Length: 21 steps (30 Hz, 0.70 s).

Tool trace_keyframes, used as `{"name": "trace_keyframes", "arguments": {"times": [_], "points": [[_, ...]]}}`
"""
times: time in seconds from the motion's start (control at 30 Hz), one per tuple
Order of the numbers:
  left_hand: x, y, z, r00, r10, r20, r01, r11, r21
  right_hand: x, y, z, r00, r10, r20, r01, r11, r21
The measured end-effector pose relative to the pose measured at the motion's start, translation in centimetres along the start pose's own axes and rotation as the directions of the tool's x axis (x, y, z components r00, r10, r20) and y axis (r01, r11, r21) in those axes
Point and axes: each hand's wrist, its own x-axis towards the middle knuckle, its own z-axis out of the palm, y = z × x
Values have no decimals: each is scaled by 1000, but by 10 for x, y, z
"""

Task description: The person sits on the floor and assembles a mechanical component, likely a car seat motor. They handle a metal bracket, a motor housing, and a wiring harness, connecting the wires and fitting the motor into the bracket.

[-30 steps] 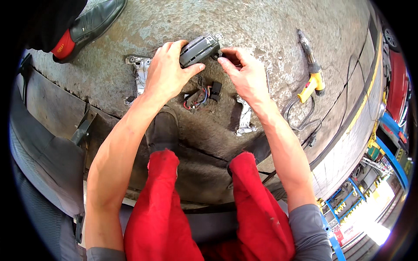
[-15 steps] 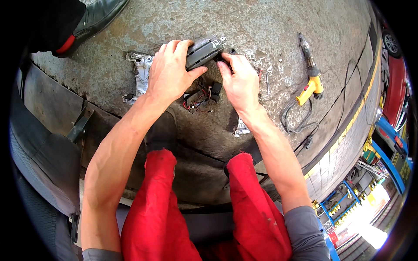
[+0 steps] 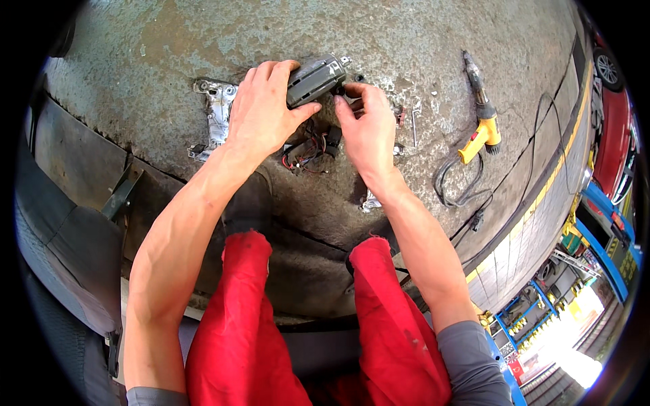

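My left hand point(image 3: 261, 111) is closed around a dark grey, ribbed housing point(image 3: 315, 80) with a small metal fitting at its far right end. The thumb lies along its near side. My right hand point(image 3: 369, 122) is at the right end of that housing, thumb and fingers curled in a pinch by a small dark piece point(image 3: 339, 90). What exactly sits between the fingertips is hidden. Below the housing, a bundle of thin coloured wires with black connectors point(image 3: 311, 147) lies on the ground. A silvery metal bracket point(image 3: 219, 111) is partly behind my left hand.
A yellow heat gun point(image 3: 483, 135) lies to the right, its dark cord point(image 3: 450, 193) coiled below it. A thin metal rod point(image 3: 415, 128) and small bits are beside my right hand. A dark padded seat point(image 3: 68, 243) stands at left. A red car point(image 3: 615, 135) is at far right.
Another person's shoe and trouser leg at the upper left have mostly gone out of view. My right hand has shifted slightly left, its fingers more curled. My left hand keeps its hold.
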Motion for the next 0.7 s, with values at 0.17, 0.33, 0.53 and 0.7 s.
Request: {"name": "trace_keyframes", "arguments": {"times": [0.17, 0.33, 0.53, 0.7], "points": [[1, 1, -1, 1000, -14, 9, 14, 1000, -8, 3, -1, -1, 996, 79, 48, -84, 990, 110], [0, 1, -1, 1000, -10, -3, 10, 1000, -4, 3, 0, 0, 999, 23, 36, -26, 995, 99], [5, 3, -7, 998, -45, 50, 45, 999, 3, 8, -6, 2, 993, 114, 37, -117, 990, 77], [4, 2, -8, 998, -33, 46, 33, 999, 12, 9, -7, 7, 993, 122, 12, -122, 991, 46]]}}
